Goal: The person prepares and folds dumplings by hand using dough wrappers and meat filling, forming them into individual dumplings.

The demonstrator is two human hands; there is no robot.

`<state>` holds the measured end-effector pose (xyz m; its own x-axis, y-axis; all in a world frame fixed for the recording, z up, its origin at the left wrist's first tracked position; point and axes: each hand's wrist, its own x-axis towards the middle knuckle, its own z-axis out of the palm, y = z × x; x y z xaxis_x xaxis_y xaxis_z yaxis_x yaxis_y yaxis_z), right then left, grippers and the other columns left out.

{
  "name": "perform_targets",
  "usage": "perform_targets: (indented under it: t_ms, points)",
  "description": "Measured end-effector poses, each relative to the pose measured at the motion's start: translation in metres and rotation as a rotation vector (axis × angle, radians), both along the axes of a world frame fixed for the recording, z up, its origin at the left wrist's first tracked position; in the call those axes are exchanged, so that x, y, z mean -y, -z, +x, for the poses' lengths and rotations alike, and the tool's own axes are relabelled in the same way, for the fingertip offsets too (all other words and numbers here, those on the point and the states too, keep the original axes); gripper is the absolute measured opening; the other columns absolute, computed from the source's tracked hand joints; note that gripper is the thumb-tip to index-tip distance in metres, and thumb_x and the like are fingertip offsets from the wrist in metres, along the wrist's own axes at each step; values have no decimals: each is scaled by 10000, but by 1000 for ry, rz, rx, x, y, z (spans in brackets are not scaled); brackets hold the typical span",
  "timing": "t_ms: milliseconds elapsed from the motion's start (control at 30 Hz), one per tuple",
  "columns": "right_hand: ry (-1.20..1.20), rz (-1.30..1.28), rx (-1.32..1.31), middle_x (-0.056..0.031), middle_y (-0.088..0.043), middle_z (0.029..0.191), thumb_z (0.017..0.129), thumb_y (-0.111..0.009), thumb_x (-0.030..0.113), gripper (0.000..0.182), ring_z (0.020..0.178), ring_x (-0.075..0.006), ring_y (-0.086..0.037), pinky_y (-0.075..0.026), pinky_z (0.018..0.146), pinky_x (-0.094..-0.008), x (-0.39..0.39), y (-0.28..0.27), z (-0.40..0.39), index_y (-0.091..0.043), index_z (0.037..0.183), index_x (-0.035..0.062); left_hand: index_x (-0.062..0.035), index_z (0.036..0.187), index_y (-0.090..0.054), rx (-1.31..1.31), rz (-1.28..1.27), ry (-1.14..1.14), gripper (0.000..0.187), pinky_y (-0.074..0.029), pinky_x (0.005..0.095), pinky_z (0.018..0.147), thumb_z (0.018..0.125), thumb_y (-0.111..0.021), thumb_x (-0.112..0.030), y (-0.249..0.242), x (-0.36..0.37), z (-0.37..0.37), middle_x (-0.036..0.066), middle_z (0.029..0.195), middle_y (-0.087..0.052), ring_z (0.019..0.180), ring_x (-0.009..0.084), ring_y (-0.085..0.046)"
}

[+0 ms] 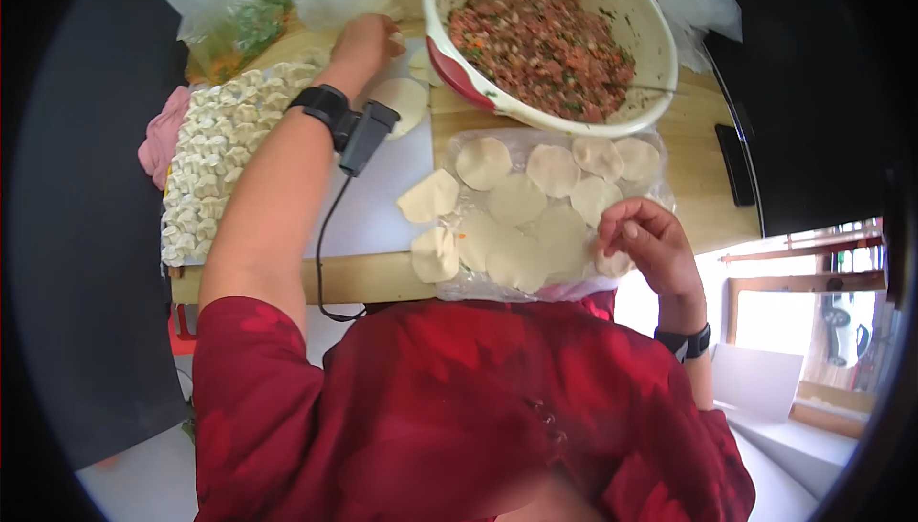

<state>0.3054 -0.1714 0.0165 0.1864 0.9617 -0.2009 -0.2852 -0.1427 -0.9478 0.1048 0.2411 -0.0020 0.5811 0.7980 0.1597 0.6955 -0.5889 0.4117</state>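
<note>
My left hand (365, 47) reaches to the far side of the white board (378, 206), its fingers curled around a small pale bit I cannot make out. Near its fingertips, flat round dough wrappers (400, 103) lie on the board. To its left stand rows of folded dumplings (215, 154). My right hand (650, 243) hovers at the right end of a plastic sheet, fingers loosely bent with the thumb apart; I see nothing held in them. A dough wrapper (614, 264) lies partly hidden beneath it. Several more dough wrappers (516, 200) spread over the sheet, some overlapping.
A large white and red bowl (664, 73) of minced filling (545, 39) stands at the back, a thin utensil handle at its right. Plastic bags (306, 6) lie behind the board. A black phone-like object (734, 164) lies near the table's right edge. A cable hangs from my left wrist device.
</note>
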Motion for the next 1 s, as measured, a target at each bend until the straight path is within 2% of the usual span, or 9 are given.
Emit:
perform_targets:
  t_ms: [100,233,300,367,467,533,800,933,1000]
  points:
    - [79,8,166,-47,-663,915,942,-591,114,203,838,-125,-632,-501,755,-259,5,0,8,-624,1097,-13,-40,1266,-566,13,15,45,601,-486,420,912,768,-772,-306,14,-10,-3,232,1094,-663,1033,362,-637]
    - [183,-44,427,-24,-661,890,931,-627,141,197,813,-79,-602,-483,725,-232,14,3,20,-646,1064,-3,-35,1248,-571,37,289,93,487,-499,432,877,845,-689,-283,0,13,-19,216,1104,-660,1031,373,-631]
    - [242,-69,500,-19,-660,890,924,-638,139,184,807,-69,-594,-478,717,-223,14,7,21,-655,1045,1,-42,1157,-633,49,216,147,338,-515,407,811,866,-654,-214,-16,36,-26,178,1035,-689,941,356,-658]
    - [290,-31,686,-4,-656,832,910,-651,131,143,762,-51,-576,-469,687,-213,19,11,21,-680,965,2,-16,1057,-666,39,79,148,210,-506,318,750,883,-642,-132,-39,89,-28,111,922,-703,812,206,-660]
    - [339,-103,757,6,-642,752,903,-655,129,143,716,-46,-564,-463,662,-211,21,6,26,-681,875,-8,-12,1022,-673,82,-102,287,180,-501,284,719,868,-650,-103,-41,138,-34,76,856,-691,757,146,-623]
    - [328,-68,756,8,-633,707,911,-663,180,215,692,-57,-570,-463,648,-218,22,7,29,-669,817,-13,-15,1001,-680,123,-330,363,170,-500,269,703,848,-669,-88,-29,156,-39,55,846,-685,758,122,-611]
    - [118,28,520,13,-644,783,936,-647,249,246,735,-46,-567,-438,646,-211,12,-36,15,-669,883,9,-18,1048,-666,200,-295,369,263,-503,265,675,801,-715,-93,0,170,-10,54,879,-674,722,112,-600]
    - [97,45,800,2,-650,779,907,-673,237,190,659,-68,-535,-434,612,-239,-10,-68,26,-693,893,48,-25,1026,-662,67,-339,328,297,-502,273,661,757,-758,-109,2,165,0,49,795,-654,676,117,-594]
    - [120,172,1271,-44,-674,796,867,-687,226,144,705,-141,-578,-448,631,-280,-33,-89,29,-703,890,84,-20,990,-658,22,-335,303,301,-500,291,652,733,-777,-120,2,164,2,61,767,-648,679,143,-604]
